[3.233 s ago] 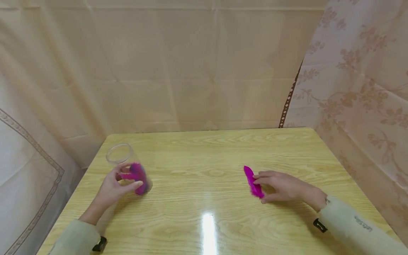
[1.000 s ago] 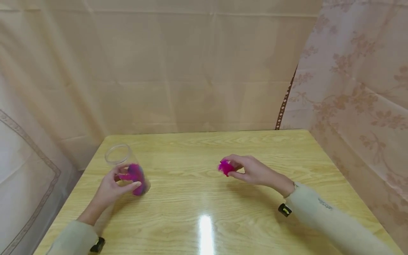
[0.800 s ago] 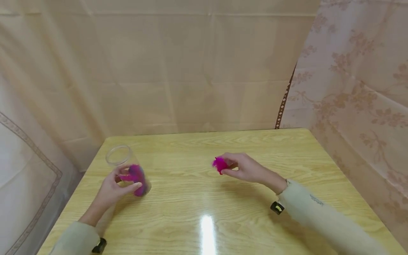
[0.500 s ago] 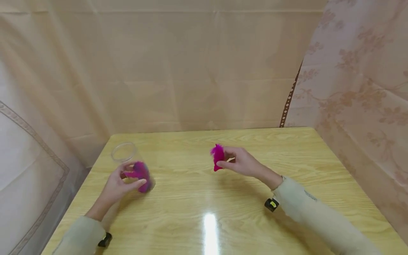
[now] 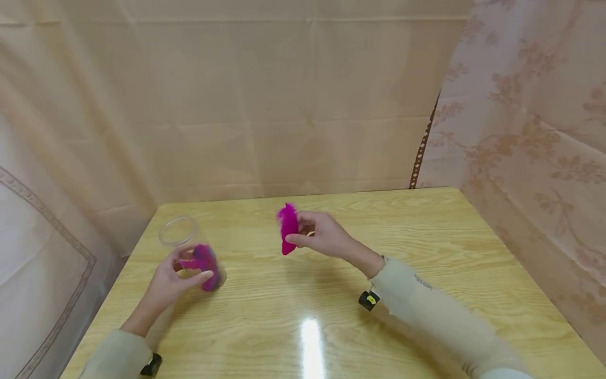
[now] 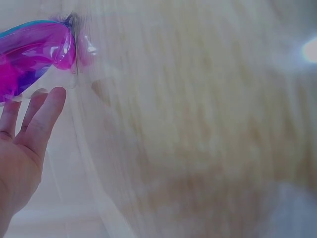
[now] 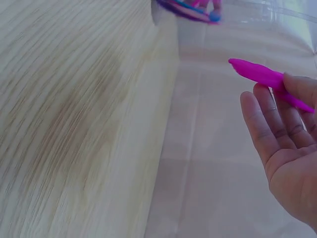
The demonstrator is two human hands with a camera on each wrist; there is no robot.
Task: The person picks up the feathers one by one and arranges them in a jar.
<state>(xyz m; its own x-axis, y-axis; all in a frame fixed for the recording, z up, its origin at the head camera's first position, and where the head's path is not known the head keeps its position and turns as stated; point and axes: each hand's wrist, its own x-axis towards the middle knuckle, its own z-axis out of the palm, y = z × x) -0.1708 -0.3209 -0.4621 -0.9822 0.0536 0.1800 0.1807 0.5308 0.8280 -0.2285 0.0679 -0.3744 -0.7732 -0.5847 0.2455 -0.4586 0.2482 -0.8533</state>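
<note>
In the head view my left hand (image 5: 167,279) grips a clear cylindrical jar (image 5: 178,244) around its side, at the left of the table. Pink, purple and blue feathers (image 5: 206,267) show through its wall, lower down; the left wrist view has the same feathers (image 6: 37,47) close up near the fingertips. The jar's round mouth is uncovered. Right of the jar, my right hand (image 5: 326,236) pinches one magenta feather (image 5: 290,229) between thumb and fingers, above the table. That feather (image 7: 260,73) points its tip away from the palm in the right wrist view.
The light wood table (image 5: 265,316) carries a bright glare spot near its front. A beige cloth (image 5: 303,105) hangs behind the table, and a flowered cloth (image 5: 530,131) hangs on the right.
My right hand has lifted the magenta feather and carried it left from the right side of the table toward the jar. My left hand still holds the jar in the same place.
</note>
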